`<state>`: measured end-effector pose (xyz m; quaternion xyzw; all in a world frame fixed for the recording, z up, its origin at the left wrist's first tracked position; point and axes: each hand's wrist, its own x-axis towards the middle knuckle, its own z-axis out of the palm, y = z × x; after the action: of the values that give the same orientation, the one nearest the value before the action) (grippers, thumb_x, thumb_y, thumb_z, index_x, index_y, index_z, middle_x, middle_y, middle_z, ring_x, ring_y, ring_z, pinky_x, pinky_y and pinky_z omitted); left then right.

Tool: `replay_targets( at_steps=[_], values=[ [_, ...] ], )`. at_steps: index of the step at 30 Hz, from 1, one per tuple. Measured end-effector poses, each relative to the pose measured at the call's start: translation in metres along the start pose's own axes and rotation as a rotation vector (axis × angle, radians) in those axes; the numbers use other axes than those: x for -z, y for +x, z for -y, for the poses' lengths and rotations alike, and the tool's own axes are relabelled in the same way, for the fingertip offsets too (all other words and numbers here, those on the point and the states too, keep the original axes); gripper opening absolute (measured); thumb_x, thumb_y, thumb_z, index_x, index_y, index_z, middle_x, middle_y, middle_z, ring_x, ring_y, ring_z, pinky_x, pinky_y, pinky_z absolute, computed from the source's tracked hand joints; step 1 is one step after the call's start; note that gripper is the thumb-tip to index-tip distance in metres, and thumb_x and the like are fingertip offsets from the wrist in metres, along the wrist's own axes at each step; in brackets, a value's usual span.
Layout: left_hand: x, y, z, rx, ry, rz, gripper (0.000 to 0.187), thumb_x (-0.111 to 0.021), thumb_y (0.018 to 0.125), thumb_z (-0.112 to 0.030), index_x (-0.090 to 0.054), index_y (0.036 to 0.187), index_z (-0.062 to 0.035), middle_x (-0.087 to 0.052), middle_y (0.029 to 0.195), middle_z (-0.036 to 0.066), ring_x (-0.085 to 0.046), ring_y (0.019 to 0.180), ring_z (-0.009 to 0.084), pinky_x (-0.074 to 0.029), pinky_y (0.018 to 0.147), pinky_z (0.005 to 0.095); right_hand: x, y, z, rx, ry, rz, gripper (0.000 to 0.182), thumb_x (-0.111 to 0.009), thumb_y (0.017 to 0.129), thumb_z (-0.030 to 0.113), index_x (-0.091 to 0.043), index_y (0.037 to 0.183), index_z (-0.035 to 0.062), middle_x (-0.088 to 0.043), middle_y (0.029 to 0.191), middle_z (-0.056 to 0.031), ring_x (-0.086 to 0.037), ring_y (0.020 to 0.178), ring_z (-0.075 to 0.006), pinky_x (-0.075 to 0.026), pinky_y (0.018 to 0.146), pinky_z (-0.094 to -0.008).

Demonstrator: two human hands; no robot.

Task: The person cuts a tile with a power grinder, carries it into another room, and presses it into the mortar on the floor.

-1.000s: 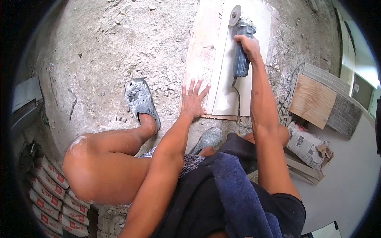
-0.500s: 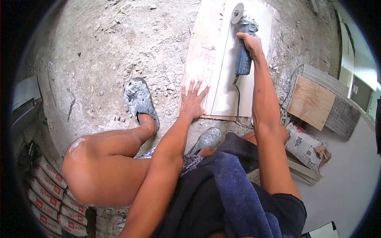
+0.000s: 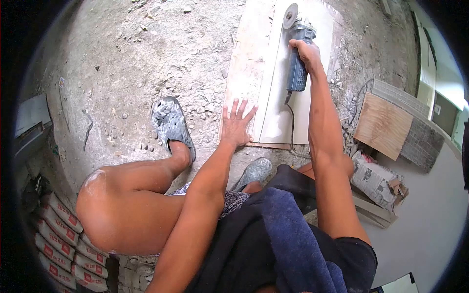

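Observation:
My right hand (image 3: 307,54) is wrapped round the body of a blue-grey angle grinder (image 3: 298,73). The grinder's round disc (image 3: 290,16) stands near the far end of a pale tile (image 3: 279,113), close to a thin dark line that runs lengthwise on it. A dark cord trails from the grinder's rear over the tile. My left hand (image 3: 237,126) lies flat with fingers spread on the near left corner of a whitish board (image 3: 243,73), left of the line.
Rubble and stones cover the rough ground (image 3: 127,63). At the right are a plywood piece (image 3: 383,126), grey tiles (image 3: 421,145) and a torn paper sack (image 3: 373,179). Stacked bags (image 3: 61,234) stand at the lower left. A sandalled foot (image 3: 171,122) is left of the board.
My right hand and the grinder have shifted very slightly to the left. My left hand stays in place on the board.

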<state>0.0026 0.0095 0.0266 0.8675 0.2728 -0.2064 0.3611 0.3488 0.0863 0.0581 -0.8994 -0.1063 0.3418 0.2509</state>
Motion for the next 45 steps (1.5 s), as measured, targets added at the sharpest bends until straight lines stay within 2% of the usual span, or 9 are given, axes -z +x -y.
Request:
replay_targets(
  at_steps=[8, 10, 17, 20, 22, 32, 34, 41, 45],
  values=[
    [0.008, -0.001, -0.003, 0.009, -0.003, 0.039, 0.126, -0.089, 0.058, -0.048, -0.013, 0.159, -0.0387, -0.002, 0.167, 0.010, 0.008, 0.153, 0.0346, 0.004, 0.119, 0.0611, 0.002, 0.010, 0.013, 0.004, 0.033, -0.015, 0.044, -0.077, 0.060, 0.031, -0.070, 0.084, -0.0052, -0.069, 0.079, -0.0135, -0.065, 0.067, -0.0219, -0.052, 0.061, -0.0357],
    [0.009, 0.000, -0.002, 0.015, -0.005, 0.048, 0.126, -0.089, 0.058, -0.048, -0.014, 0.159, -0.0387, -0.002, 0.167, 0.010, 0.008, 0.153, 0.0345, 0.004, 0.119, 0.0610, 0.004, 0.008, 0.019, 0.041, 0.060, -0.014, 0.025, -0.075, 0.063, 0.025, -0.065, 0.068, 0.0027, -0.061, 0.068, -0.0050, -0.053, 0.054, -0.0154, -0.043, 0.051, -0.0313],
    [0.003, 0.001, -0.001, 0.012, -0.017, 0.047, 0.127, -0.089, 0.057, -0.049, -0.015, 0.159, -0.0390, -0.002, 0.167, 0.009, 0.007, 0.153, 0.0341, 0.005, 0.120, 0.0604, 0.002, 0.014, 0.016, 0.052, 0.103, -0.023, 0.024, -0.074, 0.066, 0.026, -0.067, 0.070, 0.0037, -0.061, 0.066, -0.0035, -0.053, 0.054, -0.0150, -0.042, 0.050, -0.0303],
    [0.007, 0.000, -0.003, 0.022, -0.018, 0.047, 0.127, -0.090, 0.057, -0.048, -0.014, 0.159, -0.0391, -0.003, 0.167, 0.008, 0.007, 0.153, 0.0330, 0.004, 0.120, 0.0603, 0.002, 0.014, 0.011, 0.067, 0.021, -0.035, 0.024, -0.074, 0.067, 0.026, -0.067, 0.070, 0.0035, -0.061, 0.066, -0.0039, -0.055, 0.055, -0.0151, -0.043, 0.051, -0.0299],
    [0.008, 0.000, -0.003, 0.028, -0.013, 0.050, 0.127, -0.090, 0.057, -0.047, -0.014, 0.158, -0.0392, -0.004, 0.167, 0.006, 0.007, 0.154, 0.0318, 0.003, 0.121, 0.0599, 0.004, 0.009, 0.011, 0.070, 0.061, 0.020, 0.024, -0.074, 0.066, 0.025, -0.067, 0.071, 0.0032, -0.062, 0.067, -0.0042, -0.055, 0.055, -0.0153, -0.044, 0.051, -0.0299],
    [0.002, 0.000, 0.000, 0.001, -0.011, 0.019, 0.127, -0.090, 0.056, -0.048, -0.016, 0.159, -0.0379, -0.001, 0.167, 0.010, 0.007, 0.153, 0.0350, 0.003, 0.119, 0.0627, -0.002, 0.006, 0.000, 0.034, 0.089, -0.023, 0.026, -0.075, 0.064, 0.026, -0.067, 0.072, 0.0024, -0.062, 0.067, -0.0060, -0.056, 0.055, -0.0157, -0.045, 0.052, -0.0310],
    [0.001, 0.000, -0.001, 0.004, -0.011, 0.025, 0.127, -0.090, 0.056, -0.048, -0.016, 0.159, -0.0379, -0.001, 0.167, 0.010, 0.007, 0.153, 0.0351, 0.002, 0.119, 0.0629, 0.000, 0.005, 0.000, 0.001, -0.011, -0.013, 0.049, -0.076, 0.061, 0.033, -0.069, 0.089, -0.0066, -0.069, 0.080, -0.0139, -0.065, 0.067, -0.0237, -0.053, 0.065, -0.0350],
    [0.002, 0.000, 0.000, 0.003, -0.025, 0.022, 0.125, -0.089, 0.058, -0.046, -0.016, 0.159, -0.0384, -0.001, 0.167, 0.010, 0.008, 0.153, 0.0353, 0.004, 0.119, 0.0619, 0.001, 0.001, 0.010, -0.013, -0.004, 0.005, 0.049, -0.076, 0.059, 0.032, -0.069, 0.088, -0.0073, -0.069, 0.080, -0.0147, -0.065, 0.070, -0.0244, -0.053, 0.066, -0.0344],
    [0.004, 0.000, -0.001, 0.009, -0.029, 0.032, 0.125, -0.089, 0.058, -0.045, -0.016, 0.159, -0.0383, -0.001, 0.167, 0.010, 0.008, 0.153, 0.0353, 0.005, 0.119, 0.0616, 0.000, 0.011, 0.007, 0.006, 0.020, -0.018, 0.047, -0.077, 0.059, 0.031, -0.069, 0.086, -0.0064, -0.067, 0.077, -0.0133, -0.063, 0.066, -0.0228, -0.052, 0.062, -0.0350]
  ],
)
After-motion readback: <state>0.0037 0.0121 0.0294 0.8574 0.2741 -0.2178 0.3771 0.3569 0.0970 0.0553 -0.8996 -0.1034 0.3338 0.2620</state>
